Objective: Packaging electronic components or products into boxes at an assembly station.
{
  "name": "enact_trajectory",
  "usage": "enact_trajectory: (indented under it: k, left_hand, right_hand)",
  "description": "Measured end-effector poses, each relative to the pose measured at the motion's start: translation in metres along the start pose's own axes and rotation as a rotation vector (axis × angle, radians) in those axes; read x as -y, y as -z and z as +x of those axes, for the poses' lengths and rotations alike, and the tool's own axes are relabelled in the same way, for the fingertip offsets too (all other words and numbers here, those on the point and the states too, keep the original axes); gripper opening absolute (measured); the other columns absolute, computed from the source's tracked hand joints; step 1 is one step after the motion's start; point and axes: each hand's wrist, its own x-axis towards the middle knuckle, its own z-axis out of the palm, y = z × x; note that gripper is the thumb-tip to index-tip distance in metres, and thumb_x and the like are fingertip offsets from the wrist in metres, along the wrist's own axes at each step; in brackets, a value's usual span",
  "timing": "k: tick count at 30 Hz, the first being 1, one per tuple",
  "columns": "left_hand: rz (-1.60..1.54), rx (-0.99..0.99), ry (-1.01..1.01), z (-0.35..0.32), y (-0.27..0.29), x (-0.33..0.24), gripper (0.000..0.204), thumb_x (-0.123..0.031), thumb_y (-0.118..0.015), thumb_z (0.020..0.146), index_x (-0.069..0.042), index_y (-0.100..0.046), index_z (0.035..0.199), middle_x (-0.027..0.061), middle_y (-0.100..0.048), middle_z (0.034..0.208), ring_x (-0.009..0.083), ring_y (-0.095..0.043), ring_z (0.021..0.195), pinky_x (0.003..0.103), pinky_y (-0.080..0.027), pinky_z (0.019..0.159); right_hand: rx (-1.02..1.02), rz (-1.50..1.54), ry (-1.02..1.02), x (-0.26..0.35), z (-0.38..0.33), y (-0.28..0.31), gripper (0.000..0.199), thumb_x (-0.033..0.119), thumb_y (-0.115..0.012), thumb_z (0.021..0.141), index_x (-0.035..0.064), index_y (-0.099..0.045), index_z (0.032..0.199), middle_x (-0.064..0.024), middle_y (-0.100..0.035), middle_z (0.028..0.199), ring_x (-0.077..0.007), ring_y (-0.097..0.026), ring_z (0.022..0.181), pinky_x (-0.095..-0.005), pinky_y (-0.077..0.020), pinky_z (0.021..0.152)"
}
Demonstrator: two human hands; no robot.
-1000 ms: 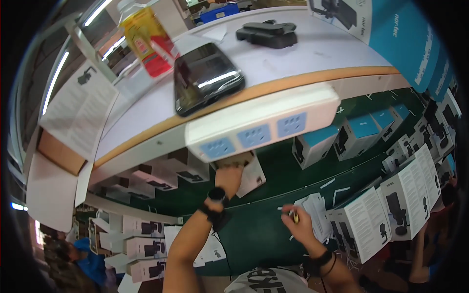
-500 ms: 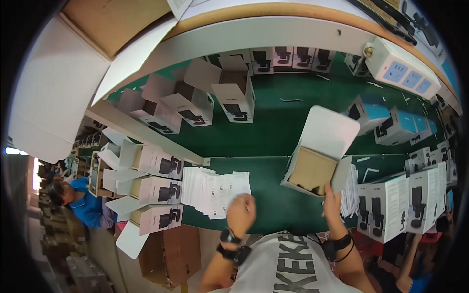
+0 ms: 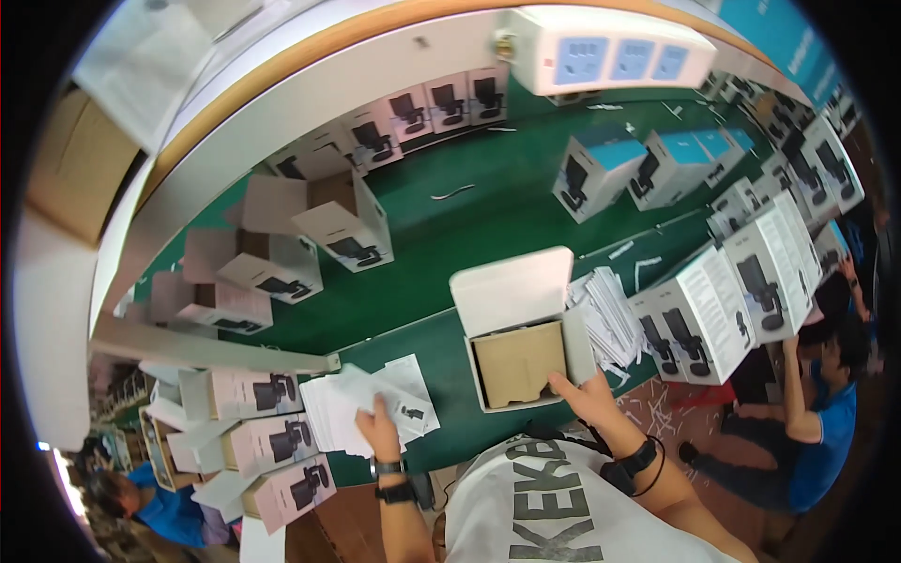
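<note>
My right hand (image 3: 584, 396) grips the near right edge of an open white carton (image 3: 511, 408). The carton's lid flap (image 3: 514, 281) stands up at the back, and a brown cardboard insert (image 3: 519, 361) fills its inside. At the left, my left hand (image 3: 378, 432) is closed on a white leaflet (image 3: 364, 383), blurred, which tilts up over a spread of white printed sheets (image 3: 328, 427). Another pile of folded white papers (image 3: 605, 314) lies right of the carton, beside its side flap.
Open printed boxes stand on the left side (image 3: 267, 436) and on the green bench (image 3: 450, 225) behind. Closed blue-topped boxes (image 3: 601, 174) and larger printed boxes (image 3: 699, 319) are to the right. A power strip (image 3: 610, 52) hangs overhead. People in blue sit left and right.
My left hand has gone from a loose fist beside the sheets to holding a leaflet over them. The right hand stays on the carton, which looks more upright. The view has turned rightward.
</note>
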Motion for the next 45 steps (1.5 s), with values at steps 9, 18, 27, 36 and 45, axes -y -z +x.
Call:
enact_trajectory:
  k: [9, 18, 27, 36, 45]
  left_hand:
    - [0.070, 0.081, -0.939, -0.138, -0.047, -0.224, 0.039, -0.017, -0.064, 0.094, 0.008, -0.058, 0.124, 0.0265, -0.057, 0.126, 0.0421, -0.062, 0.107, 0.048, -0.052, 0.091]
    - [0.275, -0.121, -1.113, -0.122, -0.075, -0.190, 0.041, -0.008, -0.071, 0.086, 0.005, -0.059, 0.123, 0.0233, -0.052, 0.130, 0.0387, -0.059, 0.109, 0.048, -0.052, 0.087]
    - [-0.111, 0.210, -0.713, -0.144, -0.069, -0.194, 0.061, -0.004, -0.073, 0.085, 0.005, -0.047, 0.140, 0.0260, -0.050, 0.138, 0.0381, -0.058, 0.112, 0.047, -0.049, 0.093]
    - [0.177, 0.325, -0.974, -0.158, -0.089, -0.237, 0.082, -0.029, -0.083, 0.084, 0.004, -0.045, 0.149, 0.0298, -0.051, 0.141, 0.0467, -0.053, 0.126, 0.051, -0.047, 0.103]
    - [0.598, 0.427, -1.243, -0.146, -0.109, -0.233, 0.076, -0.040, -0.078, 0.089, -0.003, -0.052, 0.149, 0.0276, -0.050, 0.146, 0.0500, -0.046, 0.136, 0.055, -0.043, 0.110]
  right_hand:
    - [-0.163, -0.013, 0.129, -0.026, 0.004, -0.008, 0.058, 0.014, -0.071, 0.095, -0.0010, -0.048, 0.147, -0.0204, -0.060, 0.133, -0.0308, -0.060, 0.122, -0.0393, -0.0468, 0.105]
    - [-0.181, -0.045, 0.176, -0.022, 0.003, -0.007, 0.064, 0.021, -0.071, 0.096, 0.0000, -0.044, 0.151, -0.0216, -0.055, 0.138, -0.0334, -0.057, 0.127, -0.0401, -0.0449, 0.108]
    - [0.086, -0.048, 0.137, 0.004, -0.017, 0.040, 0.060, 0.019, -0.075, 0.095, -0.0001, -0.049, 0.146, -0.0085, -0.062, 0.123, -0.0178, -0.061, 0.108, -0.0289, -0.0501, 0.089]
    - [-0.108, -0.042, 0.030, 0.002, 0.018, 0.016, 0.054, 0.027, -0.076, 0.095, 0.0052, -0.055, 0.140, -0.0034, -0.065, 0.099, -0.0148, -0.062, 0.084, -0.0297, -0.0509, 0.074]
    - [-0.242, -0.598, 0.536, 0.040, 0.028, 0.050, 0.024, 0.021, -0.076, 0.092, 0.0071, -0.068, 0.109, -0.0106, -0.071, 0.092, -0.0333, -0.069, 0.083, -0.0416, -0.0549, 0.073]
